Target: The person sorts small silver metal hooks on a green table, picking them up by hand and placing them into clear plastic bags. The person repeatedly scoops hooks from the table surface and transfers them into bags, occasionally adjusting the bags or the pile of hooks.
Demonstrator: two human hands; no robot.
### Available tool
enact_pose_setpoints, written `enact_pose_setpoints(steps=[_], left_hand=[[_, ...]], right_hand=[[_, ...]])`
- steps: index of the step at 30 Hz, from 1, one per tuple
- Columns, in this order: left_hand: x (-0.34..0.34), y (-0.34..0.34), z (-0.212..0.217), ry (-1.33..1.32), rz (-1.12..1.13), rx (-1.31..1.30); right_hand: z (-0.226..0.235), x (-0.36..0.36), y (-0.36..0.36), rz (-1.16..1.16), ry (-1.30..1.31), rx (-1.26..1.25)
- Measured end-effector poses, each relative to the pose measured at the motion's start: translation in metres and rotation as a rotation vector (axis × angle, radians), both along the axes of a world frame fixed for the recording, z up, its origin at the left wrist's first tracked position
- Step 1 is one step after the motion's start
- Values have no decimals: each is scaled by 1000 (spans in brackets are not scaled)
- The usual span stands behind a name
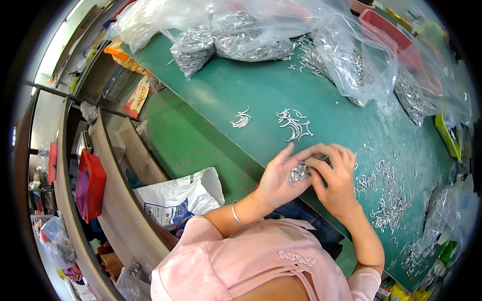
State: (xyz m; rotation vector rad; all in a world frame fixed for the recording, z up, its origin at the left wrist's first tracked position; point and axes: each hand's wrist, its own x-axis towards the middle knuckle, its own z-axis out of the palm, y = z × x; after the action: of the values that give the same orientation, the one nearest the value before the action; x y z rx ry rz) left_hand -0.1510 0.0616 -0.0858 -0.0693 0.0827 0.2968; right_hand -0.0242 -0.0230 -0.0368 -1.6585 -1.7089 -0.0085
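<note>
My left hand (277, 181) is turned palm up over the near edge of the green table, its fingers loosely curled. A small heap of silvery curved metal pieces (299, 172) lies in that palm. Over it my right hand (335, 181) is bent, thumb and fingertips drawn together at the heap. What sits between those fingertips is too small to make out. Beyond my hands are two little groups of the same hook-like pieces on the table, a smaller one (241, 119) and a larger one (294, 125). A wide loose scatter of pieces (390, 203) spreads to the right.
Clear plastic bags full of metal pieces (193, 47) line the far side of the green table (201, 93). An opened clear bag (359, 65) and a pink bin (384, 30) stand far right, near a yellow-green tray (448, 135). A white sack (183, 195) and wooden shelving are left.
</note>
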Motion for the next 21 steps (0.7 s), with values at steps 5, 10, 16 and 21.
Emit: enact_pose_setpoints(steps=[5, 10, 16, 21], left_hand=[[2, -6, 6, 413, 47, -16], [-14, -2, -5, 411, -69, 174], [-30, 6, -25, 339, -96, 130], [-32, 11, -32, 240, -33, 85]], right_hand=[[3, 0, 8, 33, 69, -17], [-27, 22, 29, -99, 900, -247], [-47, 58, 73, -308, 227, -321], [-60, 69, 82, -317, -141, -342]])
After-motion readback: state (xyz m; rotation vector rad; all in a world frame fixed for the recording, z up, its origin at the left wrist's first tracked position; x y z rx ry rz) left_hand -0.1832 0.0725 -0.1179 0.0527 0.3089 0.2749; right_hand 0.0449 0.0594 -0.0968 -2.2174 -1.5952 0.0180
